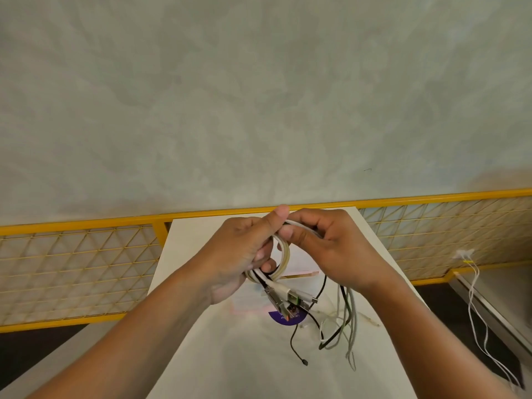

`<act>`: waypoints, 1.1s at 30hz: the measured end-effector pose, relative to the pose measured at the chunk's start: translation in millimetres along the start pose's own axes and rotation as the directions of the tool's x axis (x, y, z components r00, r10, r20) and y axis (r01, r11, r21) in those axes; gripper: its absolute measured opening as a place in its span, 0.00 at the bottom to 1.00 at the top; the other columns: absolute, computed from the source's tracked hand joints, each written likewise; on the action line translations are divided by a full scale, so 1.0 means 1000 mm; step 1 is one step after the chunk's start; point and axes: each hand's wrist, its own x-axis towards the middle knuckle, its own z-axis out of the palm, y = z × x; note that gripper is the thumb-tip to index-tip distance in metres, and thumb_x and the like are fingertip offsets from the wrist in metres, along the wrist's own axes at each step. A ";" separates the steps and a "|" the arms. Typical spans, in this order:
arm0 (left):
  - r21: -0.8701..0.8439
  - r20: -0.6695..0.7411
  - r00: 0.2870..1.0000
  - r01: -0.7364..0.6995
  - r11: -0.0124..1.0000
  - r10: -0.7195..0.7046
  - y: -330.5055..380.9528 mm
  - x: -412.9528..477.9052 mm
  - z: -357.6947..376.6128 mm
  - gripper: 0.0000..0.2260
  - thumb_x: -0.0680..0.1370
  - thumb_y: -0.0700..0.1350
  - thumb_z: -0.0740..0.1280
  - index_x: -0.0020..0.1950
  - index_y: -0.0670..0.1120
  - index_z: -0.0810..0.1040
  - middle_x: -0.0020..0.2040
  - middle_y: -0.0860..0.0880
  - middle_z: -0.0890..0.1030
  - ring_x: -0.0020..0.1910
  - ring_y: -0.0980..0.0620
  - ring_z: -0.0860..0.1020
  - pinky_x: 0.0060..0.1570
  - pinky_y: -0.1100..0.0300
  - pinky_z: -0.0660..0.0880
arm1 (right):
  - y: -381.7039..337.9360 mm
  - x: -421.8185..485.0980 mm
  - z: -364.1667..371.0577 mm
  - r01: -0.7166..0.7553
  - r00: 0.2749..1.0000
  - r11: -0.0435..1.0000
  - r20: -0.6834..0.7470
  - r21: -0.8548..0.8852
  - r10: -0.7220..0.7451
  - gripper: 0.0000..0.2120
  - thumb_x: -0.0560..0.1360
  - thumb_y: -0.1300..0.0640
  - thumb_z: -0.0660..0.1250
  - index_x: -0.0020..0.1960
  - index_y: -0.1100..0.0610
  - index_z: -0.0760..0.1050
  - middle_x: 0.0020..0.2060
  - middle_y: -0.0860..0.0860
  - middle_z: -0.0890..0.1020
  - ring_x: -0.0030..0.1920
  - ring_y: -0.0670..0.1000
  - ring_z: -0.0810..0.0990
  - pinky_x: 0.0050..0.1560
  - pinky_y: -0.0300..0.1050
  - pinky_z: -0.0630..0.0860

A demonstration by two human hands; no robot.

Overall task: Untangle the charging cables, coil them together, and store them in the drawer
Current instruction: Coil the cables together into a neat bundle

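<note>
Above a white table (pixel 201 341), both hands hold a bundle of charging cables. My left hand (pixel 244 254) grips a small coil of white and black cable (pixel 283 260), fingers curled through the loop. My right hand (pixel 325 246) pinches the white strand at the coil's top, close to my left thumb. Several plug ends (pixel 288 299) stick out below the coil. Loose black, white and grey cable tails (pixel 342 326) hang from my right hand onto the table. No drawer can be made out.
A pale pink sheet (pixel 299 263) and a purple round sticker (pixel 283 318) lie on the table under the hands. A yellow mesh railing (pixel 86 269) runs behind the table. At right, a white cord (pixel 478 312) hangs over a grey ledge.
</note>
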 end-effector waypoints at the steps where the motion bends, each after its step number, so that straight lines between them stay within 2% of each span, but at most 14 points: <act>1: -0.002 -0.009 1.000 -0.012 1.000 0.012 0.001 0.000 -0.002 0.22 0.69 0.62 0.71 0.35 0.41 0.76 0.24 0.49 0.58 0.22 0.53 0.57 0.32 0.58 0.66 | 0.002 0.000 -0.003 -0.009 1.000 1.000 -0.002 -0.020 0.009 0.08 0.80 0.54 0.67 0.51 0.55 0.85 0.39 0.50 0.86 0.38 0.47 0.81 0.42 0.39 0.76; 2: -0.015 -0.021 1.000 -0.020 1.000 0.020 0.002 0.000 -0.004 0.22 0.69 0.62 0.71 0.35 0.42 0.73 0.24 0.49 0.58 0.22 0.52 0.57 0.31 0.58 0.65 | 0.004 0.000 -0.007 -0.013 1.000 0.999 -0.016 -0.049 0.012 0.09 0.80 0.52 0.67 0.50 0.54 0.85 0.36 0.50 0.84 0.33 0.46 0.77 0.37 0.39 0.73; 4: -0.057 -0.035 0.999 -0.021 0.998 0.019 0.004 -0.001 -0.006 0.20 0.70 0.59 0.72 0.31 0.46 0.71 0.24 0.50 0.56 0.23 0.52 0.55 0.30 0.58 0.63 | 0.008 0.001 -0.012 0.000 0.998 0.996 -0.056 -0.084 -0.005 0.09 0.78 0.47 0.67 0.48 0.48 0.85 0.32 0.54 0.80 0.32 0.53 0.72 0.34 0.43 0.69; 6: -0.098 -0.015 1.000 -0.011 0.995 0.009 0.005 -0.002 -0.006 0.17 0.71 0.57 0.71 0.29 0.48 0.74 0.24 0.50 0.56 0.22 0.53 0.55 0.28 0.59 0.62 | 0.010 0.002 -0.015 0.044 0.997 0.994 -0.065 -0.102 -0.051 0.08 0.77 0.44 0.67 0.52 0.40 0.84 0.36 0.57 0.82 0.36 0.60 0.76 0.36 0.49 0.73; 9: -0.176 0.025 1.000 0.001 0.984 0.003 0.007 -0.003 -0.004 0.14 0.72 0.54 0.71 0.33 0.46 0.78 0.22 0.51 0.56 0.21 0.54 0.54 0.27 0.61 0.61 | 0.013 0.002 -0.016 0.109 0.991 0.988 -0.064 -0.110 -0.117 0.09 0.79 0.44 0.66 0.55 0.40 0.84 0.39 0.59 0.84 0.39 0.62 0.78 0.38 0.56 0.75; 12: -0.248 0.054 0.999 0.006 0.969 0.008 0.012 -0.003 -0.001 0.14 0.72 0.52 0.71 0.29 0.47 0.77 0.21 0.51 0.56 0.20 0.55 0.54 0.27 0.62 0.60 | 0.010 0.001 -0.012 0.117 0.985 0.991 -0.116 -0.067 -0.124 0.07 0.78 0.47 0.67 0.52 0.41 0.84 0.34 0.59 0.79 0.34 0.58 0.73 0.34 0.49 0.71; 16: -0.334 0.037 0.999 -0.014 0.943 0.028 0.019 -0.001 -0.001 0.19 0.72 0.53 0.71 0.25 0.48 0.70 0.21 0.51 0.56 0.19 0.55 0.55 0.25 0.63 0.62 | 0.010 -0.002 -0.008 0.082 0.983 0.996 -0.162 -0.017 -0.084 0.11 0.78 0.48 0.66 0.48 0.51 0.85 0.29 0.58 0.71 0.31 0.52 0.67 0.33 0.39 0.66; 20: -0.484 -0.021 0.998 -0.067 0.873 0.065 0.026 0.006 -0.005 0.19 0.75 0.52 0.71 0.30 0.47 0.67 0.21 0.51 0.58 0.18 0.56 0.56 0.24 0.63 0.62 | 0.013 -0.008 0.005 0.024 0.976 0.995 -0.217 0.096 -0.003 0.09 0.78 0.49 0.64 0.50 0.42 0.84 0.29 0.46 0.72 0.31 0.42 0.70 0.33 0.33 0.68; 23: -0.546 -0.104 0.990 -0.139 0.826 0.098 0.029 0.010 -0.006 0.20 0.75 0.53 0.70 0.31 0.48 0.65 0.21 0.51 0.57 0.17 0.56 0.56 0.23 0.64 0.62 | 0.015 -0.013 0.018 0.043 0.977 0.989 -0.212 0.141 -0.012 0.12 0.82 0.56 0.62 0.52 0.45 0.84 0.29 0.43 0.72 0.28 0.41 0.69 0.33 0.28 0.66; 24: -0.558 -0.130 0.986 -0.161 0.814 0.106 0.030 0.011 -0.005 0.20 0.76 0.53 0.69 0.32 0.48 0.64 0.21 0.51 0.57 0.17 0.56 0.56 0.23 0.64 0.62 | 0.015 -0.014 0.022 0.046 0.978 0.989 -0.210 0.140 -0.015 0.17 0.84 0.59 0.61 0.51 0.41 0.83 0.28 0.43 0.72 0.27 0.41 0.68 0.33 0.29 0.65; 26: -0.578 -0.181 0.976 -0.203 0.790 0.119 0.031 0.012 -0.003 0.19 0.77 0.53 0.68 0.32 0.48 0.66 0.21 0.51 0.58 0.17 0.56 0.56 0.22 0.64 0.62 | 0.014 -0.015 0.028 0.019 0.974 0.993 -0.227 0.119 0.008 0.21 0.82 0.60 0.60 0.40 0.37 0.80 0.26 0.42 0.72 0.27 0.42 0.66 0.32 0.33 0.64; 28: -0.580 -0.221 0.966 -0.239 0.779 0.132 0.032 0.013 0.001 0.18 0.78 0.54 0.67 0.33 0.48 0.68 0.21 0.51 0.59 0.17 0.56 0.57 0.22 0.64 0.63 | 0.010 -0.015 0.035 0.004 0.969 0.995 -0.248 0.099 0.021 0.14 0.78 0.57 0.62 0.38 0.42 0.78 0.26 0.43 0.72 0.29 0.42 0.66 0.34 0.36 0.64; 30: -0.574 -0.263 0.953 -0.277 0.771 0.147 0.032 0.015 0.005 0.17 0.79 0.54 0.67 0.35 0.48 0.67 0.22 0.51 0.59 0.17 0.56 0.58 0.23 0.64 0.63 | 0.007 -0.015 0.041 -0.002 0.965 0.991 -0.260 0.136 0.038 0.04 0.75 0.53 0.68 0.43 0.49 0.81 0.28 0.50 0.72 0.30 0.45 0.67 0.33 0.39 0.65; 33: -0.544 -0.334 0.933 -0.305 0.782 0.132 0.030 0.018 0.009 0.20 0.77 0.58 0.68 0.33 0.49 0.66 0.23 0.51 0.60 0.20 0.54 0.60 0.26 0.62 0.67 | 0.004 -0.014 0.050 0.005 0.954 0.981 -0.296 0.194 0.053 0.15 0.71 0.43 0.74 0.45 0.55 0.80 0.27 0.55 0.69 0.29 0.52 0.63 0.31 0.44 0.62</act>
